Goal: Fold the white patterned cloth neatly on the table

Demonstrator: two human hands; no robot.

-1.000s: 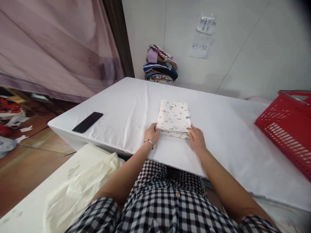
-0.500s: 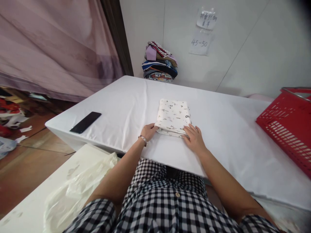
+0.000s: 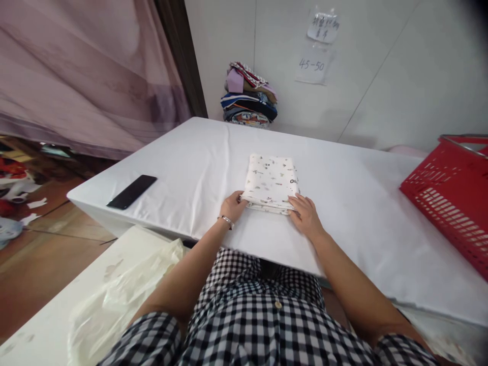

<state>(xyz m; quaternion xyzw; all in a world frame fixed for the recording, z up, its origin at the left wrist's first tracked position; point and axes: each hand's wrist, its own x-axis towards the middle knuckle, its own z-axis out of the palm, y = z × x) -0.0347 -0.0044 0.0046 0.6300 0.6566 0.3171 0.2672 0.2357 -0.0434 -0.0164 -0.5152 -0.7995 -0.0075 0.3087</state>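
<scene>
A folded white cloth with small dark prints [image 3: 271, 179] lies in the middle of the white-covered table [image 3: 190, 168]. My left hand [image 3: 232, 206] grips its near left corner, fingers curled at the edge. My right hand [image 3: 305, 217] holds the near right corner, fingers laid on and under the cloth's edge. A bracelet circles my left wrist.
A black phone [image 3: 131, 191] lies at the table's left edge. A stack of folded colourful clothes [image 3: 249, 95] sits against the far wall. A red plastic basket [image 3: 450, 188] stands at the right. A pale plastic bag [image 3: 125, 290] lies on a lower surface at my left.
Both hands have stayed on the near edge of the folded cloth, closing a little tighter on its corners. The view has shifted slightly.
</scene>
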